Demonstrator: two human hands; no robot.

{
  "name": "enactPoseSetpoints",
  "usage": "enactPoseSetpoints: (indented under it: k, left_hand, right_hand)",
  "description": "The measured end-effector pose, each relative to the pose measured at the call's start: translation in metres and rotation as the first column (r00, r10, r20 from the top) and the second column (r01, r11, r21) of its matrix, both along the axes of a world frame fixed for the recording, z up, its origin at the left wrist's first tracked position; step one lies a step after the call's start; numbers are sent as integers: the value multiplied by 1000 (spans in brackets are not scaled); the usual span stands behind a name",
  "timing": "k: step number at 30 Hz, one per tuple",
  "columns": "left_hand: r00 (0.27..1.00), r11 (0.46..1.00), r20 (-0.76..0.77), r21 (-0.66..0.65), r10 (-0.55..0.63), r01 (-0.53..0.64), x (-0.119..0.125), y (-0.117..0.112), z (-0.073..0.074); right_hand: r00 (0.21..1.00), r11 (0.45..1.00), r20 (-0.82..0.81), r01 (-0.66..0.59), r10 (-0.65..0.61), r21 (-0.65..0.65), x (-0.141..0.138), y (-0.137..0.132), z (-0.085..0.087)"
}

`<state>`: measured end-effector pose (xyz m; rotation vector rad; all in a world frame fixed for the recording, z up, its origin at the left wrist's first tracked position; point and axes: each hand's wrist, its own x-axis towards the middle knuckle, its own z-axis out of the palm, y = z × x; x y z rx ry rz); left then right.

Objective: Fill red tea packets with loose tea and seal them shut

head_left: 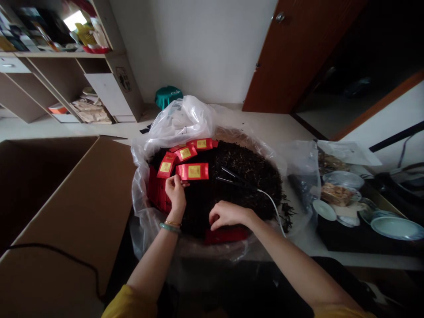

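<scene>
My left hand (175, 193) pinches the left end of a red foil packet (194, 171) with a gold label, above dark dried leaves that look like loose tea (253, 163). Just behind it lie several similar packets (165, 167). My right hand (229, 213) is curled over the leaves; whatever its fingers may hold is hidden. Close below that hand is a flat red pile (227, 235), and another red stack (158, 192) sits at the left edge of the leaves. A black hair straightener (236, 179) with a white cord rests on the leaves, its plates apart.
Clear plastic sheeting (139, 212) surrounds the leaves. On the left stands an open cardboard box (99, 194), with a black cable across it. To the right a low table (341, 238) carries bowls and a tub. A shelf unit (122, 88) and a brown door (291, 57) are behind.
</scene>
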<state>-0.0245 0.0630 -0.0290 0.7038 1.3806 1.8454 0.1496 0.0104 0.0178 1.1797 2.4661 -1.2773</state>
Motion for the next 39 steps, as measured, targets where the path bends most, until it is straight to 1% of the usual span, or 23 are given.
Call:
enactPoseSetpoints:
  k: [2,3,6,7,9,11,12,13,15,17,18,20,21,25,26,29,31,32,33,34,36,37,39]
  left_hand:
    - [995,999,99,24,24,-27,-1,2,0]
    - [989,999,145,42,18,-25,-1,2,-1]
    - [977,995,209,97,-40,20,0,1,-1]
    - [979,993,194,110,-57,36,2,0,0]
    - [993,989,93,132,-72,59,5,-4,0]
    - [995,986,-76,152,-59,70,8,-9,0]
    - [984,983,-166,159,-62,89,9,-11,-1]
    - [964,980,-250,154,-87,128,10,-13,-2]
    - [899,959,-384,98,-211,267,10,-17,-4]
    - [795,905,-481,10,-369,426,10,-20,-5]
    - [741,873,-516,-29,-430,486,10,-22,-4]
    - [664,826,-557,-75,-500,559,11,-24,-1]
    - [645,812,-562,-87,-518,577,11,-25,1]
    - [635,793,-539,-110,-554,599,12,-28,9]
    - [633,792,-538,-113,-556,599,12,-28,10]
    - [628,787,-531,-129,-569,603,13,-28,10]
    - [627,762,-481,-150,-613,629,13,-26,10]
    - [623,736,-431,-162,-652,658,13,-26,10]
    - [609,694,-367,-171,-703,699,12,-25,11]
    - [578,637,-294,-176,-761,750,12,-24,12]
    - [479,507,-176,-181,-860,843,11,-23,15]
    - [425,447,-147,-188,-893,875,10,-22,15]
    - [332,359,-149,-222,-931,906,9,-22,16]
  right_hand:
    - [999,1000,-38,-18,18,-8,-5,-1,-8]
    - [997,999,-68,-23,21,-29,-6,-1,-12]
    - [996,997,-89,-35,28,-71,-7,-1,-19]
    - [997,997,-72,-38,34,-63,-7,0,-20]
    - [999,999,-28,-39,39,-12,-6,0,-19]
    - [999,999,-4,-35,35,34,-5,1,-17]
    - [1000,999,-3,-29,29,37,-4,1,-16]
    - [1000,1000,-7,-21,21,22,-4,1,-15]
    - [1000,1000,-21,-15,14,-28,-4,1,-14]
    - [999,998,-25,-23,22,-53,-4,2,-15]
    - [999,998,-24,-31,29,-56,-3,2,-16]
    - [999,998,-30,-35,33,-55,-3,3,-18]
    - [999,998,-34,-24,22,-57,-2,4,-20]
    - [999,994,-35,22,-26,-103,0,6,-23]
    - [999,996,-31,21,-24,-91,1,6,-23]
    - [999,1000,-32,26,-25,16,2,6,-19]
    - [994,995,-66,86,-82,59,5,7,-14]
    - [986,989,-102,136,-129,64,7,9,-11]
    - [971,978,-146,202,-192,58,11,11,-8]
    - [945,959,-188,281,-268,42,15,14,-6]
    - [873,903,-245,428,-421,-27,23,19,-2]
    - [837,874,-260,480,-481,-74,27,21,0]
    - [789,836,-276,529,-548,-149,32,23,1]
